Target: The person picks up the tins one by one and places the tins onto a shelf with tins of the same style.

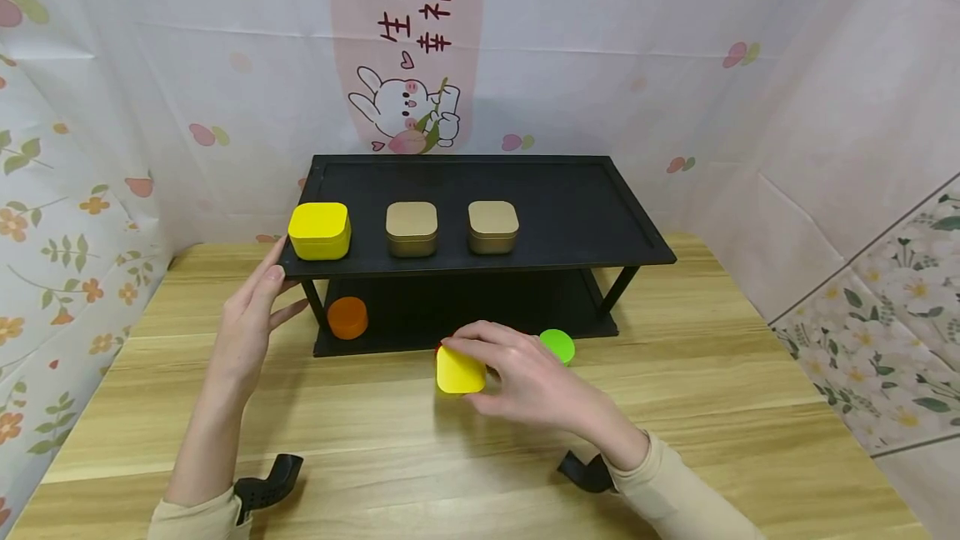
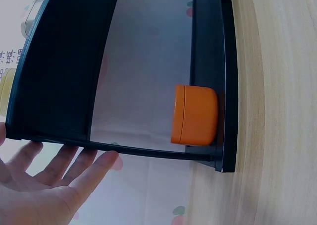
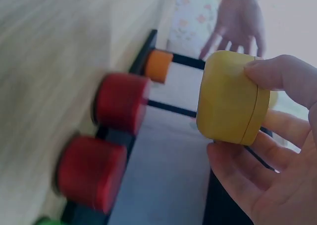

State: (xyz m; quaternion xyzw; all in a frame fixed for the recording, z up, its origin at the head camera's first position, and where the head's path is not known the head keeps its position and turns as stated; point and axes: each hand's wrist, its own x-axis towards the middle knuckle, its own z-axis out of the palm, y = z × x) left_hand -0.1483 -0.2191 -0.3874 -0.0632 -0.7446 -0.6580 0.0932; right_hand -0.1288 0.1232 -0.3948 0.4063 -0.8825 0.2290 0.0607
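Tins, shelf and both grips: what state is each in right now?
Shelf, standing, loaded
Held yellow tin, lid on, lid up
Right grip, holding that tin
Left grip, touching the shelf's left end
Other yellow tin, lidded, upright
Left gold tin, lidded, upright
Right gold tin, lidded, upright
Orange tin, lidded, upright
Near red tin, upright, blurred
Far red tin, upright, blurred
Green tin, partly hidden, lid unclear

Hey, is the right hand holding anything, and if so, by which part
Yes: the right hand holds a yellow box by its sides, the thumb near the lid and the fingers opposite.
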